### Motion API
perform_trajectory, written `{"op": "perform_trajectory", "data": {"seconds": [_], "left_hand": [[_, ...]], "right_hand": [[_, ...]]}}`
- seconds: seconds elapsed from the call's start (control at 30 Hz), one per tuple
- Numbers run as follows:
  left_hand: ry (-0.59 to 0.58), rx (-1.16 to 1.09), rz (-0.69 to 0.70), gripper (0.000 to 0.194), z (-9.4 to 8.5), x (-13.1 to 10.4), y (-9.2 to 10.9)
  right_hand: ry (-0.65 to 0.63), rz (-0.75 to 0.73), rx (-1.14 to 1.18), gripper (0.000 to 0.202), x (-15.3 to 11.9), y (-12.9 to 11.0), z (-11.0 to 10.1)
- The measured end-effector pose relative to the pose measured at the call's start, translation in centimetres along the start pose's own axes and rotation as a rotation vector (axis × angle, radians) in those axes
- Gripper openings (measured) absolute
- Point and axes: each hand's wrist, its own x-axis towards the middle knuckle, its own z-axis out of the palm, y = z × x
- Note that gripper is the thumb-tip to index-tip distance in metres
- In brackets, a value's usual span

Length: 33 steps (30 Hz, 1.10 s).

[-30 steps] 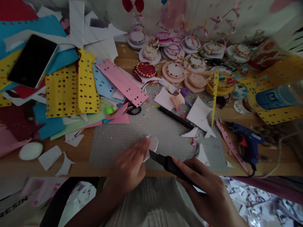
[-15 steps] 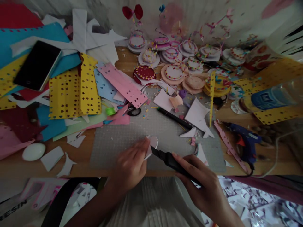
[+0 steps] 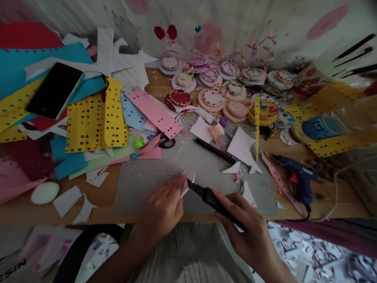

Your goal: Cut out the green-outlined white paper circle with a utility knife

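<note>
My left hand (image 3: 165,202) is closed on a small white piece of card or foam (image 3: 184,191), which it holds just above the grey cutting mat (image 3: 135,188). My fingers hide much of that piece. My right hand (image 3: 250,224) grips a black utility knife (image 3: 215,200), its dark blade pointing left and meeting the edge of the white piece. A thin curled shaving (image 3: 193,177) shows beside the blade. On the mat beyond my hands are a black pen (image 3: 213,150) and white offcuts (image 3: 240,145).
Black-handled scissors (image 3: 167,142) lie at the mat's far edge. A blue glue gun (image 3: 297,173) and a bottle (image 3: 324,125) lie right. Punched yellow sheets (image 3: 85,122) and a phone (image 3: 55,90) sit left. Several decorated little hats (image 3: 212,97) stand at the back.
The white piece has turned, so less of its face shows. The knife blade stays at its edge with little movement. My view has shifted slightly.
</note>
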Motion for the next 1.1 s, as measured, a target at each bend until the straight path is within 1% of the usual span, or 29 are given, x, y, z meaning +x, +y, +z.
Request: {"op": "perform_trajectory", "data": {"seconds": [0.07, 0.13, 0.2, 0.27, 0.37, 0.43, 0.5, 0.6, 0.7, 0.93, 1.1], "left_hand": [[-0.002, 0.006, -0.003, 0.045, 0.0, -0.3, 0.1], [-0.014, 0.017, 0.020, 0.050, 0.1, -0.8, 0.3], [-0.016, 0.025, 0.047, 0.054, 0.1, -1.1, 0.4], [0.010, 0.015, 0.035, 0.054, 0.1, -1.3, 0.4], [0.061, -0.024, -0.056, 0.047, 0.1, -1.0, 0.0], [0.086, -0.046, -0.112, 0.038, 0.1, -0.6, -0.3], [0.092, -0.060, -0.136, 0.033, 0.0, -0.4, -0.5], [0.086, -0.069, -0.130, 0.035, -0.2, -0.3, -0.5], [0.077, -0.080, -0.132, 0.041, -0.3, -0.4, -0.4], [0.093, -0.119, -0.162, 0.045, -0.3, -0.3, -0.2], [0.071, -0.135, -0.173, 0.047, -0.4, -0.3, -0.2]], "right_hand": [[0.023, 0.026, -0.032, 0.049, 0.2, 0.7, 0.1], [0.120, 0.097, -0.102, 0.046, 0.5, 2.0, -0.2], [0.251, 0.169, -0.154, 0.046, 0.8, 3.2, -0.8], [0.296, 0.158, -0.140, 0.048, 0.9, 3.7, -1.4], [0.220, 0.049, -0.092, 0.049, 0.6, 2.7, -1.6], [0.152, -0.011, -0.055, 0.050, 0.5, 1.4, -1.1], [0.103, -0.043, -0.024, 0.052, 0.4, 0.3, -0.4], [0.034, -0.067, -0.003, 0.053, 0.6, -0.5, 0.5], [-0.022, -0.074, 0.004, 0.054, 0.6, -0.7, 0.9], [-0.026, -0.067, -0.023, 0.054, 0.4, -0.9, 0.9], [-0.007, -0.093, -0.041, 0.053, 0.5, -1.0, 0.8]]}}
